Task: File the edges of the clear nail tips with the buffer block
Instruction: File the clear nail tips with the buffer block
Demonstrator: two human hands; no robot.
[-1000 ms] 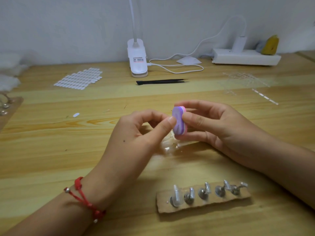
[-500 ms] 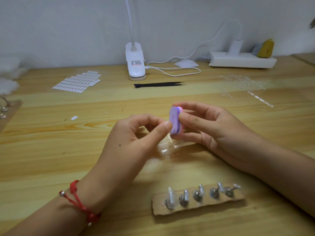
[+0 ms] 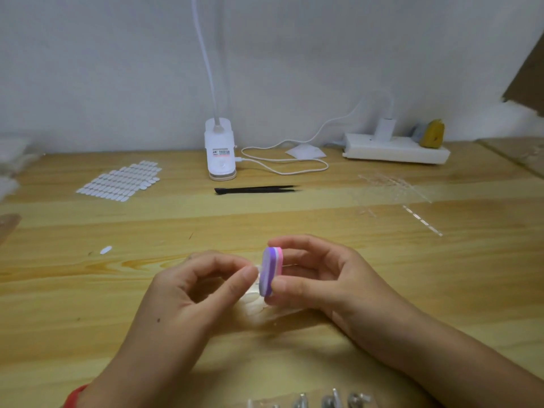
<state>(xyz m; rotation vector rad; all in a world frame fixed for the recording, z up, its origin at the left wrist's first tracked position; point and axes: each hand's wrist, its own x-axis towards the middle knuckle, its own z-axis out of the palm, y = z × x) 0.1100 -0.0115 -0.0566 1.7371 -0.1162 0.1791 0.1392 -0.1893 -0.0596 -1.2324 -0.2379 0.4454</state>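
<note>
Buffer block (image 3: 271, 270), long axis upright, pinched in right hand (image 3: 329, 278); left hand (image 3: 188, 293), just left of it, fingers curled, apparently pinching a clear nail tip (image 3: 256, 267) against its purple face

Two hands meet above a wooden table (image 3: 441, 260). The right hand (image 3: 332, 287) pinches a purple and pink buffer (image 3: 270, 275) upright. The left hand (image 3: 188, 298) pinches what seems a clear nail tip (image 3: 258, 268) against its left face. Farther off are black tweezers (image 3: 256, 189), then a white lamp (image 3: 220, 154).
</note>
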